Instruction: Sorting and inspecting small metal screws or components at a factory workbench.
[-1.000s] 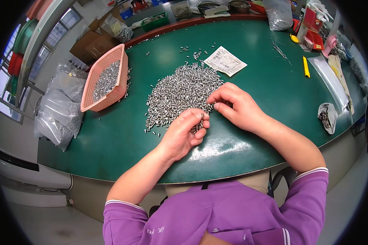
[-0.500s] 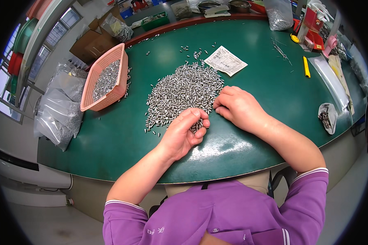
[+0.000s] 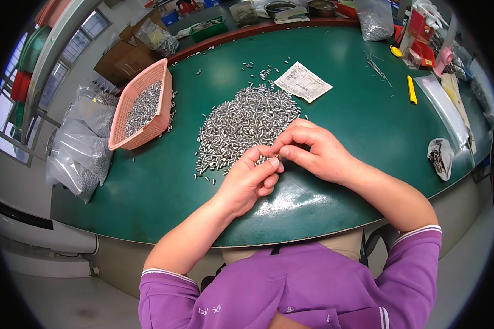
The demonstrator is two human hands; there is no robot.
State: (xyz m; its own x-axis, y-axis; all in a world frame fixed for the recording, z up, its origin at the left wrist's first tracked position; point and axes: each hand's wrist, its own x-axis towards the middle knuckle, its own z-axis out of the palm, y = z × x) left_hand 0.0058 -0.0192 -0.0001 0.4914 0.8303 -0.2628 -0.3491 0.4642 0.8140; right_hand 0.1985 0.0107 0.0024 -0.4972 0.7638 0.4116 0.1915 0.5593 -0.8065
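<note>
I was looking down at a small workshop or factory sorting bench. A green-topped worktable filled the frame, with a big heap of small metal pins at its centre. At the upper left sat a pink plastic basket of the same pins, with clear bags of parts and cardboard boxes beyond it. Bins and tools crowded the top edge.

Green table, grey floor, perhaps windows left.
</note>
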